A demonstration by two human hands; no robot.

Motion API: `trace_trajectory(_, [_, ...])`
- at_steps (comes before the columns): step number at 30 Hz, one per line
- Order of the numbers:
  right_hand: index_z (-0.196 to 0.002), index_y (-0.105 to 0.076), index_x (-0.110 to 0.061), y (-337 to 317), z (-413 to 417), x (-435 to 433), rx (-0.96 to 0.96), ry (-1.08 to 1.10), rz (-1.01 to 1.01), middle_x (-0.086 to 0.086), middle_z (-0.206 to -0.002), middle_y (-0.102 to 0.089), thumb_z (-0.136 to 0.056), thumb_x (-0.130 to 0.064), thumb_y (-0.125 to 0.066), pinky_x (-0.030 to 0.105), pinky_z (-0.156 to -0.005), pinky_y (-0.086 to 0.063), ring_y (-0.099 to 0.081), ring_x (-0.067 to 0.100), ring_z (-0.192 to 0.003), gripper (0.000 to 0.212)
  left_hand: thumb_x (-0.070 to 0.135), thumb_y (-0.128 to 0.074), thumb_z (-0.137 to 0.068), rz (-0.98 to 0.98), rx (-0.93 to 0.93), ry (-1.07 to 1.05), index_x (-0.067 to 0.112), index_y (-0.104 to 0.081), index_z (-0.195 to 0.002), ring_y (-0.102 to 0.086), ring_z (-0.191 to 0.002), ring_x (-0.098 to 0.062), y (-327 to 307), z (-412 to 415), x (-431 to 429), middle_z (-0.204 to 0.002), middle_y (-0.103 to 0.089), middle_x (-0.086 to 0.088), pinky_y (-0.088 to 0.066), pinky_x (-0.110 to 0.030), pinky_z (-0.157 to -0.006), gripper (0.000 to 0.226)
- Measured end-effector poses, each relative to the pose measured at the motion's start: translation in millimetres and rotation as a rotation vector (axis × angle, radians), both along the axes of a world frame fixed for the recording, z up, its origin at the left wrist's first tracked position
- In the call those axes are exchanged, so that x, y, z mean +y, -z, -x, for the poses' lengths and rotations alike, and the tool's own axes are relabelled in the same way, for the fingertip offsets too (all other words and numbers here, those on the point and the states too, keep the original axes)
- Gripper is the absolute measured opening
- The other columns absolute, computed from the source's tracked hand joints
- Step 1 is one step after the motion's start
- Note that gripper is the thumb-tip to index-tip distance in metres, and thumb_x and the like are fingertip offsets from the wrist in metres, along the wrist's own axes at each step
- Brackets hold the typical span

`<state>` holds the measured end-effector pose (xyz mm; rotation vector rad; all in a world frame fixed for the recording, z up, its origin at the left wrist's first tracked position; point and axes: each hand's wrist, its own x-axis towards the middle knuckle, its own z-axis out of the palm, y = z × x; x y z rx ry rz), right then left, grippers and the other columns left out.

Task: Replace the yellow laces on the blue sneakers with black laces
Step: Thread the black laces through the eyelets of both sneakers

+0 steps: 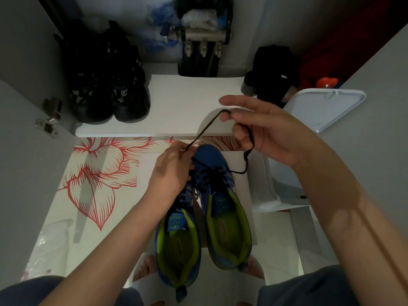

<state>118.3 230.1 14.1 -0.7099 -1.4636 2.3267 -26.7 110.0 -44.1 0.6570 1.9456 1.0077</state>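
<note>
Black lace [204,131] runs taut betw. both hands; left grip [173,166] pinches it just above the toes; right grip [265,133] has it looped over curled fingers, tail hanging loose; blue sneakers [223,208] sit side by side on white bench [244,195]. No yellow lace in sight, so removal looks done; right-hand shoe shows black crossings low down, upper eyelets prob. still to do; left-hand shoe partly hidden, can't tell.

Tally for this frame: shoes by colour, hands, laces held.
Blue sneakers: 2
Black shoes: 2
Hands: 2, left hand and right hand
Lace held: 1
Total: 7
</note>
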Motion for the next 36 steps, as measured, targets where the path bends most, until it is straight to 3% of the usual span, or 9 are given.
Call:
trace_trajectory(6, [-0.114, -0.058, -0.008, 7, 9, -6, -0.009, 0.024, -0.004, 0.004, -0.095, -0.068, -0.093, 0.003, -0.044, 0.015, -0.044, -0.045, -0.063, 0.007, -0.065, 0.028, 0.006, -0.048, -0.094, -0.128, 0.247, 0.054, 0.02, -0.058, -0.112, -0.062, -0.092, -0.016, -15, 0, 0, -0.111, -0.061, 0.0, -0.054, -0.032, -0.084, 0.024])
trace_trajectory(9, [-0.11, -0.06, -0.009, 10, 15, -8, 0.012, 0.115, 0.063, 0.003, -0.089, -0.068, -0.094, 0.004, -0.042, 0.013, -0.043, -0.042, -0.063, 0.005, -0.064, 0.028, 0.014, -0.042, -0.099, -0.19, -0.056, 0.019, 0.014, -0.058, -0.103, -0.062, -0.075, -0.011, -27, -8, 2, -0.093, -0.065, -0.002, -0.053, -0.019, -0.065, 0.016])
trace_trajectory(12, [-0.109, -0.06, -0.008, 12, 20, -10, 0.033, 0.205, 0.149, 0.003, -0.086, -0.066, -0.094, 0.005, -0.041, 0.011, -0.042, -0.04, -0.062, 0.004, -0.063, 0.028, 0.022, -0.037, -0.102, -0.083, -0.34, 0.163, 0.014, -0.062, -0.108, -0.065, -0.097, -0.014, -33, -13, 3, -0.11, -0.068, -0.004, -0.052, -0.026, -0.083, 0.027])
trace_trajectory(17, [-0.107, -0.058, -0.006, 13, 26, -12, 0.12, 0.331, 0.3, 0.005, -0.089, -0.06, -0.095, 0.006, -0.036, 0.01, -0.044, -0.042, -0.063, 0.004, -0.063, 0.028, 0.03, -0.034, -0.101, -0.053, -0.376, 0.39, 0.015, -0.057, -0.125, -0.059, -0.114, -0.009, -35, -16, 1, -0.121, -0.066, 0.001, -0.042, -0.024, -0.101, 0.037])
trace_trajectory(24, [-0.104, -0.057, -0.003, 13, 38, -20, 0.234, 0.366, 0.435, 0.009, -0.087, -0.058, -0.096, 0.008, -0.033, 0.013, -0.052, -0.051, -0.064, 0.008, -0.063, 0.027, 0.017, -0.057, -0.092, -0.115, -0.228, 0.41, 0.001, -0.066, -0.104, -0.063, -0.084, 0.004, -34, -20, -2, -0.09, -0.07, 0.006, -0.047, -0.007, -0.075, 0.022])
trace_trajectory(27, [-0.103, -0.057, -0.001, 16, 33, -16, 0.127, 0.385, 0.254, 0.01, -0.085, -0.057, -0.096, 0.01, -0.035, 0.019, -0.058, -0.054, -0.065, 0.01, -0.062, 0.025, 0.019, -0.051, -0.096, -0.093, -0.279, 0.284, 0.011, -0.066, -0.094, -0.068, -0.084, -0.007, -31, -12, -2, -0.081, -0.072, 0.004, -0.051, -0.025, -0.085, 0.017])
trace_trajectory(29, [-0.101, -0.056, 0.001, 20, 28, -13, -0.033, 0.387, 0.068, 0.012, -0.083, -0.056, -0.094, 0.012, -0.037, 0.024, -0.061, -0.058, -0.066, 0.013, -0.061, 0.023, 0.015, -0.049, -0.097, -0.108, -0.235, 0.187, 0.01, -0.064, -0.09, -0.067, -0.063, -0.013, -28, -6, -1, -0.061, -0.066, 0.0, -0.055, -0.032, -0.075, 0.018])
trace_trajectory(32, [-0.099, -0.058, 0.001, 27, 19, -10, -0.327, 0.328, -0.225, 0.015, -0.085, -0.057, -0.092, 0.012, -0.041, 0.028, -0.062, -0.06, -0.066, 0.019, -0.067, 0.021, 0.016, -0.047, -0.098, -0.096, -0.059, 0.156, 0.011, -0.065, -0.091, -0.048, -0.04, -0.004, -22, -3, -3, -0.054, -0.051, 0.003, -0.045, -0.018, -0.046, 0.02])
trace_trajectory(36, [-0.095, -0.06, -0.005, 36, 8, -6, -0.674, 0.172, -0.604, 0.013, -0.09, -0.063, -0.092, 0.008, -0.045, 0.031, -0.063, -0.058, -0.066, 0.023, -0.069, 0.02, 0.023, -0.048, -0.097, -0.115, 0.189, 0.19, 0.022, -0.064, -0.094, -0.045, -0.044, 0.0, -16, 1, -5, -0.059, -0.057, 0.008, -0.033, -0.01, -0.045, 0.017])
